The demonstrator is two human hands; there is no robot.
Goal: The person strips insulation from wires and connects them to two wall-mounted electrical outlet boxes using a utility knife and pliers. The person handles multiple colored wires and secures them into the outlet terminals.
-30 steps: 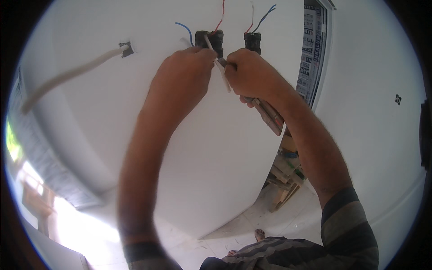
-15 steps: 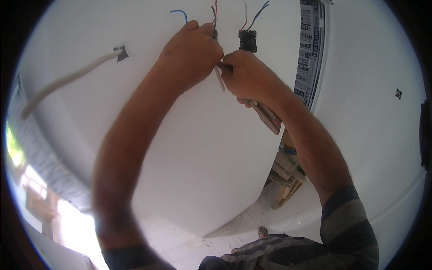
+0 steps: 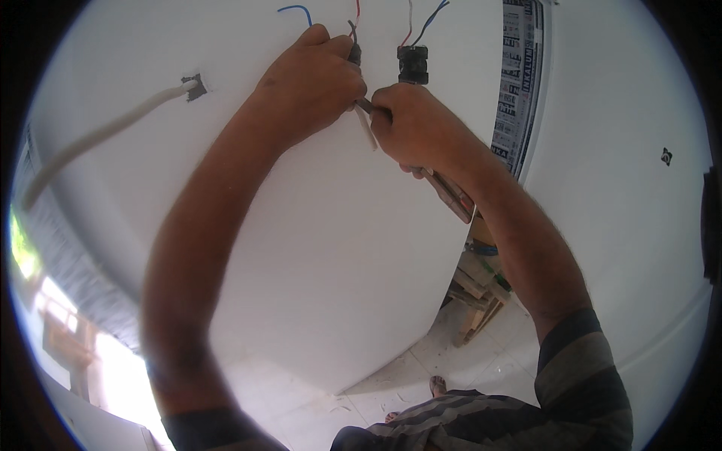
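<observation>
Both hands are raised to a white wall (image 3: pixel 316 248). My left hand (image 3: pixel 312 79) is closed around a dark conduit end with red and blue wires (image 3: pixel 293 10) coming out above it. My right hand (image 3: pixel 414 124) grips pliers (image 3: pixel 450 194) whose handles stick out below the palm; the jaws point toward the left hand and are mostly hidden. A pale strip (image 3: pixel 367 129) hangs between the two hands. A second black conduit end (image 3: pixel 412 65) with red and blue wires sits just above the right hand.
A white cable (image 3: pixel 105 131) leaves a small hole in the wall at upper left. A panel with printed strips (image 3: pixel 519 83) stands at the right edge of the wall. Wooden scraps (image 3: pixel 477 289) lie on the tiled floor below, near a foot (image 3: pixel 438 385).
Both hands have stayed at the left conduit end. The left hand has closed higher over it, and the view has shifted slightly so the conduits sit nearer the top edge.
</observation>
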